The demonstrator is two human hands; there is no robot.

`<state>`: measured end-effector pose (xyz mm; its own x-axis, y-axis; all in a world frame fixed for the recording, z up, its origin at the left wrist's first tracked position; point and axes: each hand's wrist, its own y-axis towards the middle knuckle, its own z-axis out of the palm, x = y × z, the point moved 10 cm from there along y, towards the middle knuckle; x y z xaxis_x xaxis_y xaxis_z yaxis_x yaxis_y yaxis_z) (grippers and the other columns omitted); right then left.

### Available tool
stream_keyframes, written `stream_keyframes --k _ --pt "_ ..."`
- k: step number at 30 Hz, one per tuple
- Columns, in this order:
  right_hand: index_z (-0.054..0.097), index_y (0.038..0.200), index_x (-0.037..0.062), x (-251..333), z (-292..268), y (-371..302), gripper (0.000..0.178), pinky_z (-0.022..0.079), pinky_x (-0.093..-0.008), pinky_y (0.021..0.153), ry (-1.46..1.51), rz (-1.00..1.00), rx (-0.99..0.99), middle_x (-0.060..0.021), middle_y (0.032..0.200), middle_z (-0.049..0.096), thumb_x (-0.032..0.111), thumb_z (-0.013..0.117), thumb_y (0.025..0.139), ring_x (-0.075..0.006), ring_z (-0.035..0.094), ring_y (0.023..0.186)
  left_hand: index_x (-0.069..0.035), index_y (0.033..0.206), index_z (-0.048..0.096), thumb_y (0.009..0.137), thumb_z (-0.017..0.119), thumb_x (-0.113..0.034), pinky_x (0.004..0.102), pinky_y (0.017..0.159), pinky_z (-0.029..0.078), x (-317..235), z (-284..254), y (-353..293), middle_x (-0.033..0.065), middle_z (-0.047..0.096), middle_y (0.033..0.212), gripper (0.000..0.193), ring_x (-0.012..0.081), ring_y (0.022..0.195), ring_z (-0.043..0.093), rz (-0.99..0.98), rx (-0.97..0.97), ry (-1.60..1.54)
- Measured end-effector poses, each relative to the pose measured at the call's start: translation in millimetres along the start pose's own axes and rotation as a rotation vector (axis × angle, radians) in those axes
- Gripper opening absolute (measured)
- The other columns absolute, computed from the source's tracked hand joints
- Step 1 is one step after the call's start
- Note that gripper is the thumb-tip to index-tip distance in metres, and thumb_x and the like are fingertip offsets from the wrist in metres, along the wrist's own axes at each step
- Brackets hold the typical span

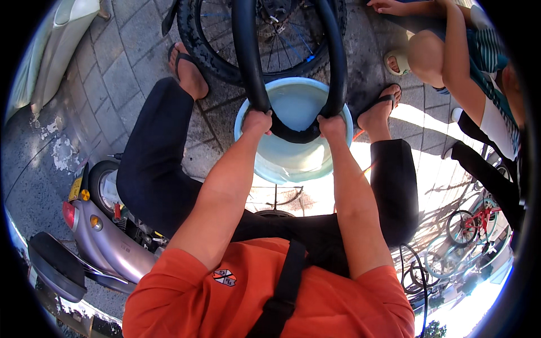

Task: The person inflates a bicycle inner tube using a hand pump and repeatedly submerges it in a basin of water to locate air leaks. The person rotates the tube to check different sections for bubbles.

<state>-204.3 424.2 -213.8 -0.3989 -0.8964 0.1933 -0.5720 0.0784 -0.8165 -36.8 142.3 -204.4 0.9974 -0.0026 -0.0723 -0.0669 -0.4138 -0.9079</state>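
Both my hands are closed around a black inflated inner tube [249, 53]. My left hand [257, 122] grips its left side, and my right hand [332, 125] grips its right side. Between them the tube's lower bend hangs over a light blue basin [341, 147] with water in it. Whether that bend touches the water I cannot tell. The tube's upper part runs out of the picture at the top. Just beyond the basin lies a bicycle wheel [217, 63] with a black knobby tyre and wire spokes.
At left stands a purple scooter [115, 239]. Several bicycles [470, 225] are at the lower right. A person [465, 73] sits close by on the right, bare knee toward the basin. My feet in flip-flops rest on grey paving [121, 81] either side of the basin.
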Motion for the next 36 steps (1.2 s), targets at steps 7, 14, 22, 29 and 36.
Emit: stream_keyframes --k 7,14,22,29,36 --pt "0.076 0.088 0.0015 0 -1 1 0.04 0.062 -0.0436 0.081 -0.048 -0.007 -0.013 -0.0148 0.07 0.077 0.041 0.077 0.091 -0.0324 0.079 0.075 -0.011 0.132 0.067 0.105 0.067 -0.045 0.0388 0.084 0.06 0 0 2 0.0061 0.081 0.096 0.043 0.0201 0.063 0.078 -0.012 0.005 0.038" --pt "0.078 0.088 0.0028 -1 1 3 0.039 0.061 -0.0432 0.083 -0.055 0.037 0.007 -0.0145 0.071 0.077 0.042 0.077 0.09 -0.0314 0.08 0.078 -0.013 0.125 0.07 0.105 0.066 -0.048 0.04 0.082 0.06 1 0 3 0.0058 0.079 0.08 0.04 0.021 0.067 0.078 -0.018 -0.013 0.063" --pt "0.079 0.087 0.0026 -2 2 3 0.04 0.061 -0.0426 0.083 -0.045 0.016 -0.018 -0.0144 0.071 0.077 0.042 0.078 0.09 -0.031 0.08 0.077 -0.013 0.119 0.072 0.104 0.066 -0.049 0.0405 0.08 0.059 -1 -1 3 0.0064 0.078 0.078 0.039 0.0216 0.067 0.077 0.017 0.006 0.098" --pt "0.079 0.094 -0.002 -4 5 10 0.043 0.063 -0.0396 0.076 -0.078 -0.011 -0.018 -0.0185 0.073 0.077 0.041 0.077 0.092 -0.0297 0.078 0.065 -0.014 0.119 0.073 0.103 0.068 -0.049 0.0394 0.083 0.059 1 1 5 0.0057 0.079 0.08 0.039 0.0209 0.073 0.078 -0.031 -0.004 0.12" --pt "0.08 0.09 0.003 4 -1 1 0.039 0.061 -0.04 0.083 -0.084 0.032 0.011 -0.0136 0.072 0.078 0.042 0.077 0.091 -0.029 0.08 0.076 -0.016 0.121 0.073 0.102 0.069 -0.049 0.0399 0.084 0.059 0 -1 4 0.0054 0.079 0.083 0.039 0.0212 0.073 0.078 -0.029 -0.015 0.11"
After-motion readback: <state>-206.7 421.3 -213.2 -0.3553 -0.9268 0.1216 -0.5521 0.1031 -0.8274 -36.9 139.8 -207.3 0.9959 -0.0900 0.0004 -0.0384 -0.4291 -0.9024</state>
